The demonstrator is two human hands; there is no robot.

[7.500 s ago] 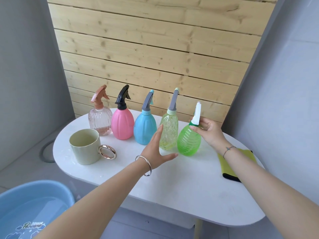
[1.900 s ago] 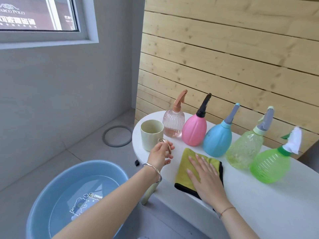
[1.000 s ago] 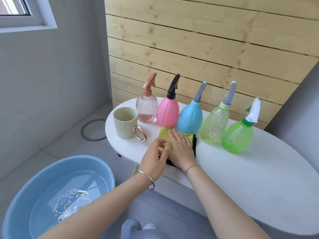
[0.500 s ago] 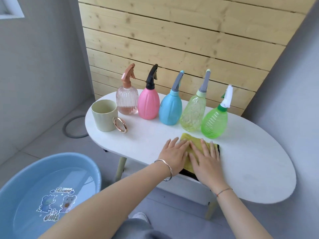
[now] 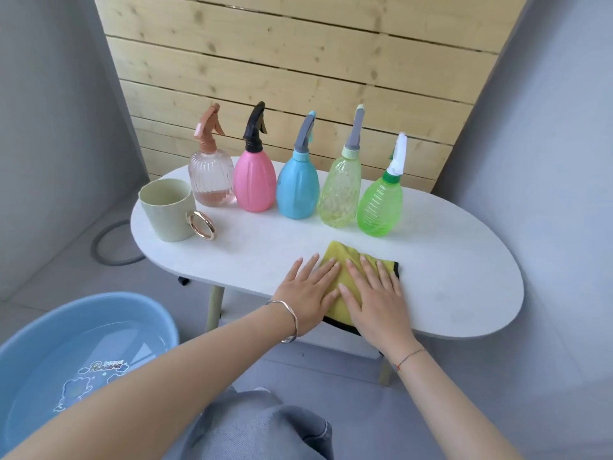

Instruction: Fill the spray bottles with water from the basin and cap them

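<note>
On the table (image 5: 464, 277): five spray bottles (image 5: 297, 194) (all capped), one cup (image 5: 166, 210).

basin (image 5: 146, 313) cut by left edge, cloth (image 5: 339, 257) mostly covered

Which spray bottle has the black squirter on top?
The pink bottle, second from the left. Its sprayer is black; the others' are peach, grey or white.

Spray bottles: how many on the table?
5, in one row at the back of the table, left to right: clear ribbed bottle, pink bottle, blue bottle, yellow-green bottle, bright green bottle. None seems hidden.
</note>
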